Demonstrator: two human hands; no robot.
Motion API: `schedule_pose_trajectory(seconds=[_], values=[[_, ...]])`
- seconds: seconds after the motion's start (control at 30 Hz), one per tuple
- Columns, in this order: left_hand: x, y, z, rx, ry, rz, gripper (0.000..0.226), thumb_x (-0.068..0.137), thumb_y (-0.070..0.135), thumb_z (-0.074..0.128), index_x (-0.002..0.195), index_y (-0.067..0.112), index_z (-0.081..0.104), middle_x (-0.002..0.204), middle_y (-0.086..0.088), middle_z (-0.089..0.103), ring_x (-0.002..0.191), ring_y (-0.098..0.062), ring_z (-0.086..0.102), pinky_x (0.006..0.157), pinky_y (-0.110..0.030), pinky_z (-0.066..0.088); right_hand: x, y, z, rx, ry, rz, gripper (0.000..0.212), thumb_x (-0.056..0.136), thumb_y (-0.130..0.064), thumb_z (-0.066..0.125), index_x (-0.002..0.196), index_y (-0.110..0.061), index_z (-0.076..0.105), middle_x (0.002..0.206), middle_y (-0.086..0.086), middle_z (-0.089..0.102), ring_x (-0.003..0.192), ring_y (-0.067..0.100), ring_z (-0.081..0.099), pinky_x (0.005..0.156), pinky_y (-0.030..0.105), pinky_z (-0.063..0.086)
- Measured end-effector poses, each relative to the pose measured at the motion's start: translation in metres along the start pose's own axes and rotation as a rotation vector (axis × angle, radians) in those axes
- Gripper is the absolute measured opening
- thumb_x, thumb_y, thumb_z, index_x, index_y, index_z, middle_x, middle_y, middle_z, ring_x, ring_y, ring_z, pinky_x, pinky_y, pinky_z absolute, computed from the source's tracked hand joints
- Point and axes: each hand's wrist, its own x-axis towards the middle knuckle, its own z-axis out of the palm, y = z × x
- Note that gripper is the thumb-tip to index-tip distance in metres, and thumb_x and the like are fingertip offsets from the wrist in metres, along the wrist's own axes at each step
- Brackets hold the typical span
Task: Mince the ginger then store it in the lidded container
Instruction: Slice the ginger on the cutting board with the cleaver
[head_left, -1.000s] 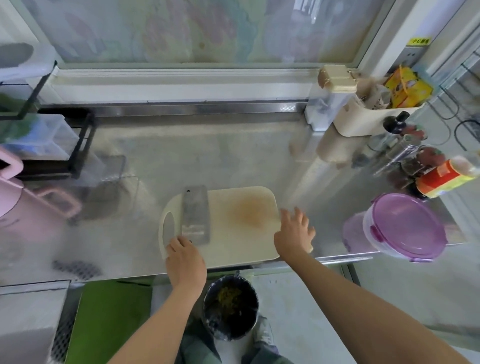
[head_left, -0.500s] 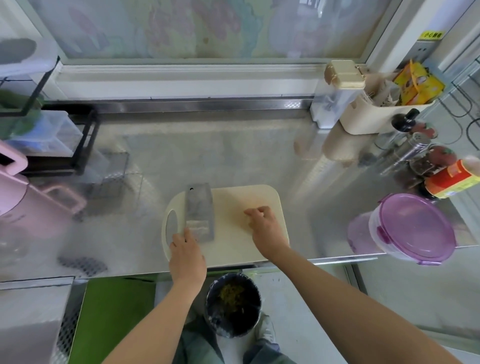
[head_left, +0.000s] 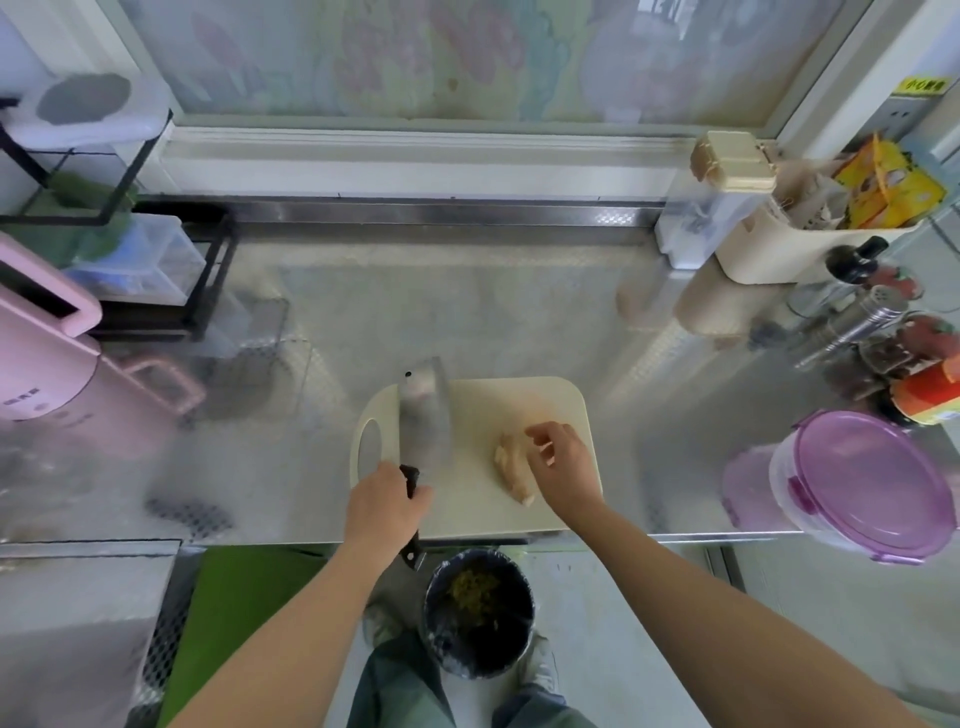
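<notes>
- A dark bin (head_left: 479, 613) stands on the floor between the person's feet, below the counter (head_left: 467, 312) edge.
- The left hand (head_left: 385, 506) grips the black handle of a cleaver (head_left: 423, 415), whose broad blade lies over the left part of the cutting board (head_left: 540, 400).
- The right hand (head_left: 563, 465), fingers loosely spread and holding nothing, touches a pale piece of ginger (head_left: 511, 470) lying whole on the right part of the board.
- A round container with a purple lid (head_left: 865, 488), closed, sits at the counter's right edge, well apart from the board.
- A pink kettle (head_left: 47, 364) stands far left; bottles (head_left: 872, 322) crowd the far right.
</notes>
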Motion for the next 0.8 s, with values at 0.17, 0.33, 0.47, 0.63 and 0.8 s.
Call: schedule_pose_trajectory(seconds=[0.17,0.33,0.47,0.63,0.8], values=[[0.001,0.042,-0.011,-0.576,-0.117,-0.008,0.023,0.097,0.02,0.044,0.087,0.002,0.055,0.068,-0.007,0.05,0.061,-0.019,0.048,0.059,-0.029,0.036,0.003,-0.015,-0.011,0.412,-0.128,0.214,0.024,0.096,-0.007,0.044,0.096,-0.016,0.065,0.082,0.002,0.068,0.07,0.018,0.06,0.069,0.03,0.052],[-0.013,0.084,-0.019,-0.875,-0.466,0.077,0.023,0.098,0.007,0.036,0.084,0.006,0.054,0.072,-0.008,0.052,0.062,-0.015,0.048,0.06,-0.025,0.038,0.004,-0.036,-0.02,0.946,-0.484,0.445,0.033,0.104,-0.03,0.038,0.108,-0.008,0.062,0.091,0.008,0.067,0.08,0.021,0.06,0.073,0.029,0.05],[-0.019,0.102,-0.006,-0.9,-0.563,0.192,0.026,0.101,0.013,0.04,0.098,-0.002,0.062,0.079,-0.012,0.06,0.069,-0.019,0.054,0.066,-0.028,0.043,0.009,-0.024,-0.029,1.146,-0.398,0.466,0.024,0.101,-0.019,0.045,0.111,-0.003,0.059,0.096,0.012,0.07,0.089,0.027,0.061,0.077,0.037,0.044],[-0.016,0.091,0.02,-0.554,-0.308,0.138,0.035,0.1,0.036,0.043,0.087,0.013,0.066,0.071,0.006,0.064,0.06,-0.011,0.053,0.062,-0.027,0.042,0.009,-0.008,-0.056,1.126,0.04,0.474,0.004,0.099,-0.005,0.042,0.099,-0.008,0.046,0.082,0.016,0.063,0.065,0.026,0.065,0.055,0.03,0.048],[-0.008,0.087,0.049,-0.166,-0.015,0.088,0.041,0.089,0.049,0.054,0.113,0.016,0.045,0.104,-0.005,0.051,0.084,-0.016,0.053,0.067,-0.028,0.045,-0.006,0.01,-0.074,0.352,0.045,0.347,0.013,0.098,-0.015,0.039,0.1,-0.008,0.051,0.07,0.011,0.062,0.041,0.009,0.055,0.045,0.023,0.041]])
